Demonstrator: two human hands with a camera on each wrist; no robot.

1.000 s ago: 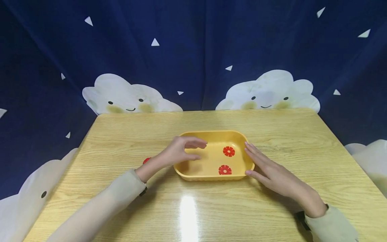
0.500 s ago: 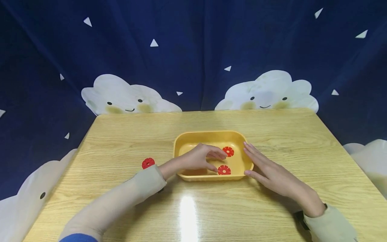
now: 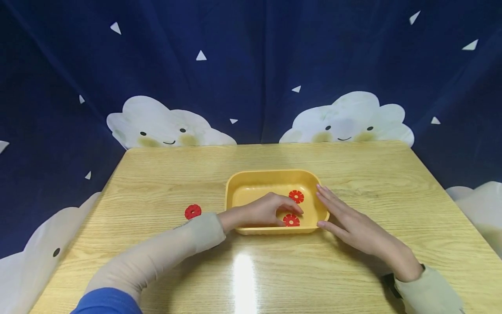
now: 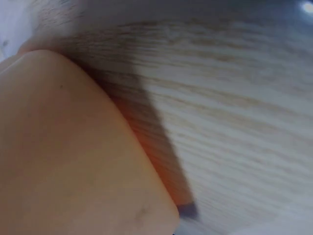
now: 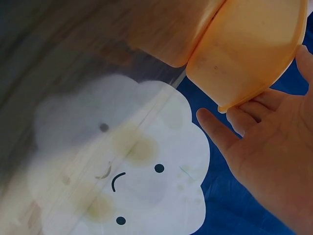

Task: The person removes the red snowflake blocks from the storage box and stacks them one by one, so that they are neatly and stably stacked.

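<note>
In the head view, a yellow oblong plastic tub (image 3: 259,175) sits on the table. Two red notched discs, a far one (image 3: 296,196) and a near one (image 3: 291,220), lie toward its right end. My left hand (image 3: 266,210) reaches inside over the near wall, thumb and fingers parted about the near disc. Fairly straight fingers of my right hand (image 3: 353,224) rest over the tub's right rim, thumb at the near corner. The right wrist view shows that hand (image 5: 274,147) against the tub's orange-looking wall (image 5: 244,54). Mostly bare wrist (image 4: 73,147) fills the left wrist view.
A third red notched disc (image 3: 192,212) lies on the wooden table (image 3: 157,174), left of the tub and just beyond my left sleeve (image 3: 196,233). Behind the table hangs a dark blue curtain (image 3: 251,78) printed with clouds.
My left hand has moved right and toward the near disc, from the tub's left side. The disc on the table has come out from behind the left arm. My right hand has stayed put.
</note>
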